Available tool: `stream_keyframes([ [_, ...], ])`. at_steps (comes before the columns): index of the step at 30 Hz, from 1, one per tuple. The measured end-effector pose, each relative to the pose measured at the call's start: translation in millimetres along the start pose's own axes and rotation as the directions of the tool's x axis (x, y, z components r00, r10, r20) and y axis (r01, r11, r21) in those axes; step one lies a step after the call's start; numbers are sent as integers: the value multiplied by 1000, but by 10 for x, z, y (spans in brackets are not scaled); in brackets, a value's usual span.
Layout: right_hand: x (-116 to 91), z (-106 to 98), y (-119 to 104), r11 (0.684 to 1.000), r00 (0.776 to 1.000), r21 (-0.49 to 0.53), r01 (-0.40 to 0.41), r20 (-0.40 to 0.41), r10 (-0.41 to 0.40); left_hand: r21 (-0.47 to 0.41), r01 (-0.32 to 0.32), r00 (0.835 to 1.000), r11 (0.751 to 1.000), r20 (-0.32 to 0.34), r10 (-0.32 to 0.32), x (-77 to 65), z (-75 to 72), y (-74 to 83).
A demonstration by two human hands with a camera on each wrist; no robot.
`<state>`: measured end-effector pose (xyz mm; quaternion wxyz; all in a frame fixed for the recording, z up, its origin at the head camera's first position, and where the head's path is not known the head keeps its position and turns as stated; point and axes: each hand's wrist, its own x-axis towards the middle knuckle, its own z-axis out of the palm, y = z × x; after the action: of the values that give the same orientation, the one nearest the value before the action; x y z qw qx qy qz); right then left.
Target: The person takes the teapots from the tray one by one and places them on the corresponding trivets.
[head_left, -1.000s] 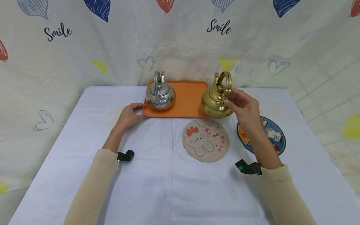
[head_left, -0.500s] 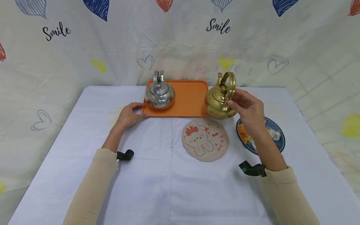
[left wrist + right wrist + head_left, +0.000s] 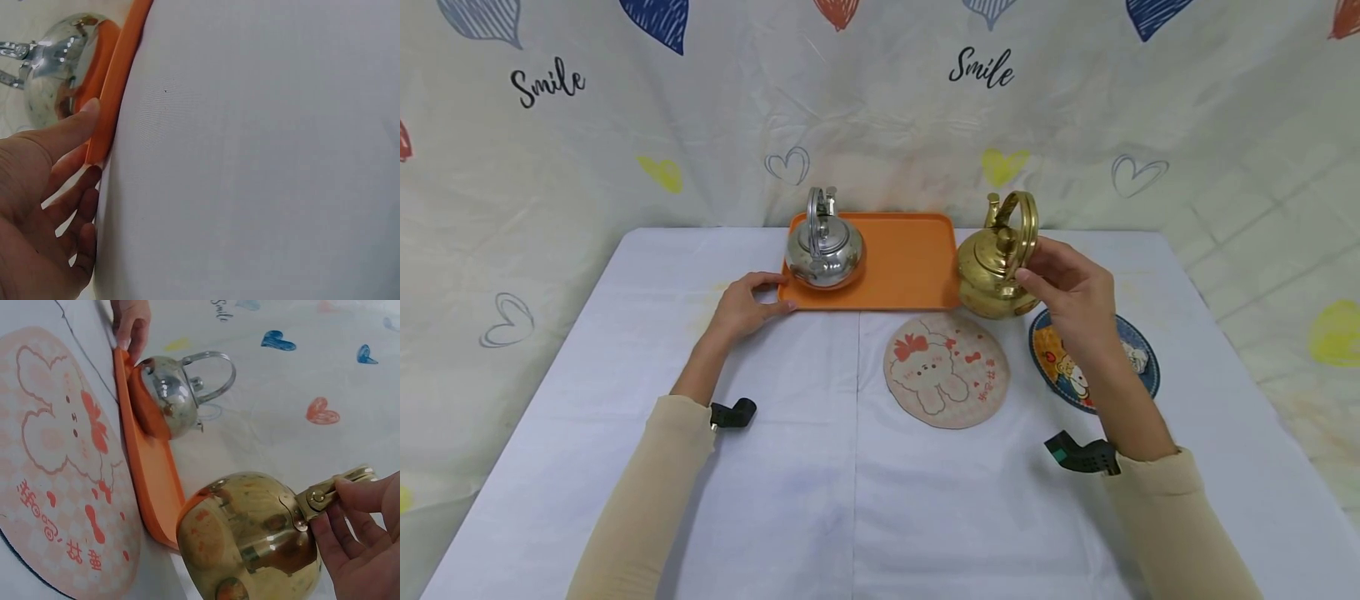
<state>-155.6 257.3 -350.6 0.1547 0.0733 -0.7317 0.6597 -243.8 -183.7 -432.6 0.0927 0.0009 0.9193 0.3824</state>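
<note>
In the head view, an orange tray (image 3: 910, 262) lay near the far edge of the counter (image 3: 797, 500), which was covered with white cloth. A person's left hand (image 3: 747, 308) gripped the tray's near left corner, thumb along the front and fingers at the left end. On the left part of the tray stood a silver kettle (image 3: 825, 252), upright, its arched handle raised. At the tray's right end, overlapping its edge from this angle, was a gold kettle (image 3: 992, 271); the right hand (image 3: 1071, 292) pinched the lower part of its handle between thumb and fingers. Whether the gold kettle's base touched anything could not be told. In front of the tray's right half lay a round rabbit mat (image 3: 947, 371), and farther right of the tray a blue mat (image 3: 1060, 358), partly hidden under the right forearm. Behind the tray hung a pale backdrop (image 3: 880, 108) printed with hearts and "Smile". In the left wrist view, the thumb pressed the tray's rim — the other fingers bent beside its end — with the silver kettle's rounded side just beyond. In the right wrist view, the gold kettle filled the foreground before the tray's near end, the thumb and fingers closed on its handle.
</note>
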Motion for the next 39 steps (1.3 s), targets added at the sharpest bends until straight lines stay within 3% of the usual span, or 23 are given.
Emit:
stream_keyframes([
  [39,-123,-197,-25,999,1000,39,17,-27,-16,-26,-2,1000,1000,-7,1,9,31,-22],
])
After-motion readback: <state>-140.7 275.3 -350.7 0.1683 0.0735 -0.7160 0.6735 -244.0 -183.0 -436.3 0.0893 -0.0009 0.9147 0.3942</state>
